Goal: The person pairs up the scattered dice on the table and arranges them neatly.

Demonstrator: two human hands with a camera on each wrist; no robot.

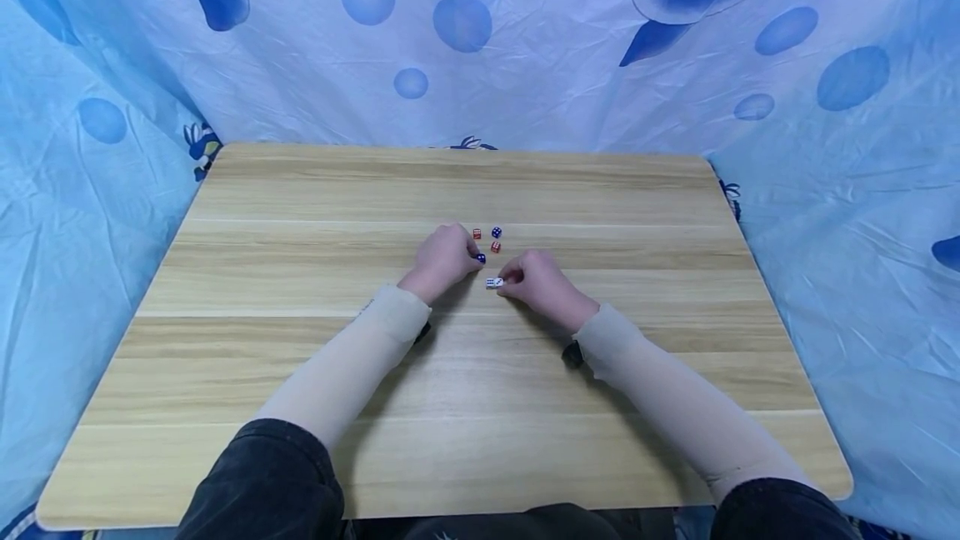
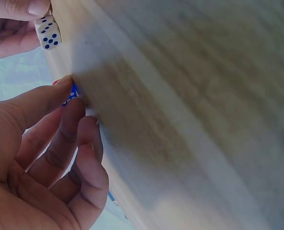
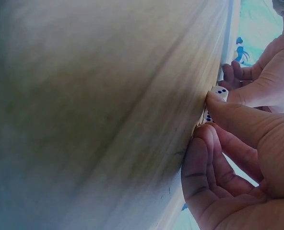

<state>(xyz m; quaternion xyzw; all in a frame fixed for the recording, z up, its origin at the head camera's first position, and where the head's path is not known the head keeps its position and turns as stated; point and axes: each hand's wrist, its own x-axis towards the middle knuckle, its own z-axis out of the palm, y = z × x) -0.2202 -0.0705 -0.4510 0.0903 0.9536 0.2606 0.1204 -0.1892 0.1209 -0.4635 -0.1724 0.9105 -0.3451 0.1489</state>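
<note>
My left hand (image 1: 444,258) pinches a blue die (image 1: 481,258) between thumb and fingertips at the table's middle. In the left wrist view that blue die (image 2: 71,97) shows partly behind the fingers. My right hand (image 1: 542,287), a little nearer to me, pinches a white die (image 1: 499,282) with blue pips. Another white die (image 1: 490,283) sits against its left side. The right wrist view shows one white die (image 3: 220,92) beyond the thumb and part of a white die (image 3: 209,117) below the thumb. Just beyond the hands lie red dice (image 1: 476,233) (image 1: 496,247) and another blue die (image 1: 497,232).
The dice are on a light wood-grain table (image 1: 300,290) with rounded corners. A blue curtain (image 1: 525,90) with whale and bubble prints hangs behind it and along both sides. Both forearms reach in from the near edge.
</note>
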